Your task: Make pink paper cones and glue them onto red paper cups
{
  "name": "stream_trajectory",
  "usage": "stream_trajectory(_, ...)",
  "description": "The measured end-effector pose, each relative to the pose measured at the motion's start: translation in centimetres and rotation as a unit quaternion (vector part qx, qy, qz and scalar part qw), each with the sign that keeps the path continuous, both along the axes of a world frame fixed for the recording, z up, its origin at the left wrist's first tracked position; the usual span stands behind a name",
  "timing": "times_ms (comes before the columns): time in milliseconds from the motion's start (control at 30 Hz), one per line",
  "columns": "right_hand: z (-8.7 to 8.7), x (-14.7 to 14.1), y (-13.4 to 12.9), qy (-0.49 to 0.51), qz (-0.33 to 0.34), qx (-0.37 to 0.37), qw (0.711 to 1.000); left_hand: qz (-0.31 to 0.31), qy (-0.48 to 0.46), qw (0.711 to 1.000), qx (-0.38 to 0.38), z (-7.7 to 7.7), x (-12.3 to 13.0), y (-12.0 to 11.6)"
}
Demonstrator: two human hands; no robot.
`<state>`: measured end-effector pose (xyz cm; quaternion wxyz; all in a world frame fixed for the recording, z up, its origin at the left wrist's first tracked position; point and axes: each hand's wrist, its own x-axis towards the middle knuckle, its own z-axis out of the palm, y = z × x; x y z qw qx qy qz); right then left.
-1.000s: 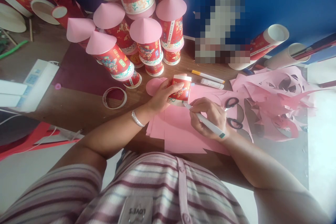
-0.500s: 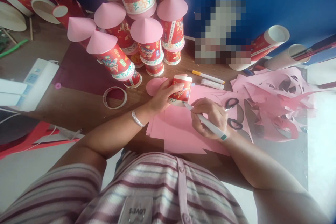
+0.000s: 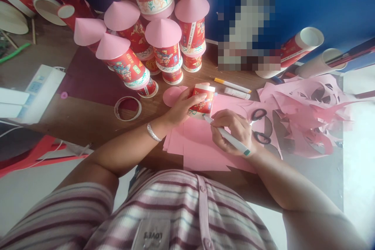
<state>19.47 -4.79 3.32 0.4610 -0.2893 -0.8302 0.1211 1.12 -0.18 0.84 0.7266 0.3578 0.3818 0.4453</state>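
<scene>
A small red paper cup [image 3: 205, 99] with a white band is gripped in my left hand [image 3: 183, 105], its thumb lying across the side. Green curved lines show on the band. My right hand [image 3: 233, 131] is closed round a white marker [image 3: 234, 140] with a green end, and the tip meets the cup's white band. Beneath both hands lie sheets of pink paper [image 3: 199, 152]. Black-handled scissors [image 3: 262, 137] rest just right of my right hand, their blades hidden. A pink paper disc [image 3: 172, 96] lies behind my left wrist.
Several red cup towers with pink cone tops [image 3: 163, 33] stand at the back. An orange-ended marker [image 3: 233, 85] and a white tube [image 3: 237, 93] lie beyond the cup. Pink scraps [image 3: 313, 125] are heaped at right; a tape-like ring [image 3: 128, 108] lies at left.
My right hand and the marker have shifted slightly left along the cup's white band. My left hand still holds the cup in nearly the same place.
</scene>
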Motion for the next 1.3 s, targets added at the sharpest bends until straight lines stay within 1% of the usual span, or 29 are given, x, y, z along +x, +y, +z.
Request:
stream_trajectory(200, 0.06, -0.04, 0.06, -0.005, 0.006, 0.004, 1.0, -0.006, -0.003, 1.0, -0.009, 0.06, 0.0, -0.1)
stream_trajectory(333, 0.17, -0.12, 0.01, -0.012, -0.001, -0.003, 1.0, -0.01, -0.004, 1.0, -0.012, 0.09, 0.07, -0.12)
stream_trajectory(633, 0.1, 0.14, 0.15, -0.017, 0.007, -0.011, 1.0, -0.013, -0.013, 1.0, -0.012, -0.18, 0.1, 0.06)
stream_trajectory(967, 0.11, 0.36, 0.27, -0.017, -0.012, -0.013, 1.0, -0.008, -0.012, 1.0, -0.017, 0.1, 0.16, -0.06)
stream_trajectory(1300, 0.17, 0.4, 0.31, -0.017, -0.02, -0.003, 1.0, -0.009, -0.018, 1.0, -0.012, -0.13, 0.08, 0.04)
